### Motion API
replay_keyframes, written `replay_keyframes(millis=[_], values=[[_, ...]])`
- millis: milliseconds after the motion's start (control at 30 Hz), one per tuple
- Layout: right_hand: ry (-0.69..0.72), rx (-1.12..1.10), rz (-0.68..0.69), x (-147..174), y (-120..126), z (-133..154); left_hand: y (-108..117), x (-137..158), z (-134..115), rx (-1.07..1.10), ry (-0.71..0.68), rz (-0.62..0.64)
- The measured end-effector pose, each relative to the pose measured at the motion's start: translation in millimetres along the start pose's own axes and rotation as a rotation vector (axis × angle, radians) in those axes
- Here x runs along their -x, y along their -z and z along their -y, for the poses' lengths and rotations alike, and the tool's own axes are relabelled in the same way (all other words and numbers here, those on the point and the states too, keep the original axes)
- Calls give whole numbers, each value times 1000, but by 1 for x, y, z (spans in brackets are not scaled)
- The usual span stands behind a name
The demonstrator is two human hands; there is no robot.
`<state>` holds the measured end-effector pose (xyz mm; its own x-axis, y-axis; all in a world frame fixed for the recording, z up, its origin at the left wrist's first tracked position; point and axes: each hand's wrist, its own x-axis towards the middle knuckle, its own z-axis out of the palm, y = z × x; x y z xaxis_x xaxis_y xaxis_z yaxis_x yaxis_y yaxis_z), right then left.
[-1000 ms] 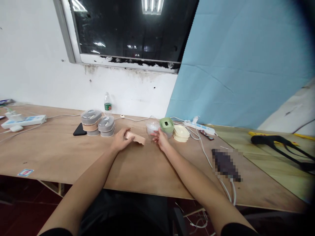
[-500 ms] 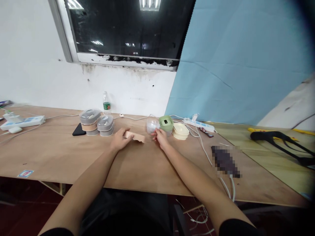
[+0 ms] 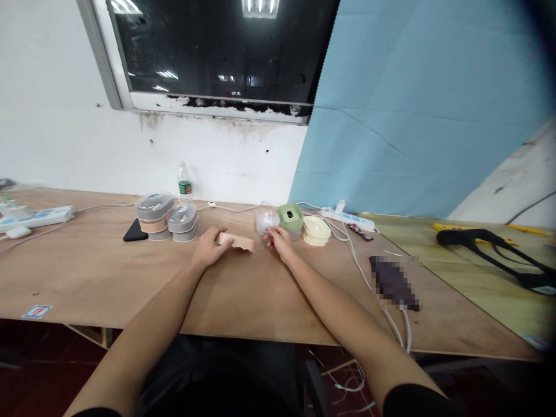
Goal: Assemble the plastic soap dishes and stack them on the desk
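My left hand (image 3: 211, 247) is closed round one end of a peach-coloured plastic band (image 3: 240, 241) with a wavy lower edge, held just above or on the table. Beyond the band's other end, my right hand (image 3: 280, 241) has its thumb and fingertips drawn together. Those fingertips are at the near side of a clear round container (image 3: 266, 219); whether they touch it or pinch something small, I cannot tell. Just right of that container stands a green box (image 3: 290, 216) with a dark opening on top. Beside it is a stack of cream-coloured lids or trays (image 3: 316, 231).
Grey lidded boxes (image 3: 154, 204), one with a peach band, are stacked at the left near a black phone (image 3: 135, 230). A plastic bottle (image 3: 185, 182) stands by the wall. Power strips (image 3: 347, 218) and white cables run along the back. A blurred dark object (image 3: 394, 282) lies right.
The whole view has shifted slightly, so everything appears a little further left. Both hands keep nearly the same pose, the left one still on the peach band.
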<state>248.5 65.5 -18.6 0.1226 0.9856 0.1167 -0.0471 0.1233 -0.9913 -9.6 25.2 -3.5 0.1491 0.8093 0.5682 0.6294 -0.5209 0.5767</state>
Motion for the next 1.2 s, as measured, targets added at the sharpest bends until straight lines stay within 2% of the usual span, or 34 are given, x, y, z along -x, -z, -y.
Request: replay_keyframes(millis=[233,333,533,667,967,1200], values=[[49,81,24,-2,3,-2,0,0,1,9,-19,-9],[113,255,143,1,3,-3,-1,-1,3,22,-16,-13],[412,624,398,13,-2,-1,-4,-2,6,52,24,-20],[448,683,539,21,-3,8,-4,-3,11,68,70,-56],[405,559,487,24,-5,14,-9,0,9,65,92,52],[402,599,506,25,-6,16,-13,0,13,64,134,69]])
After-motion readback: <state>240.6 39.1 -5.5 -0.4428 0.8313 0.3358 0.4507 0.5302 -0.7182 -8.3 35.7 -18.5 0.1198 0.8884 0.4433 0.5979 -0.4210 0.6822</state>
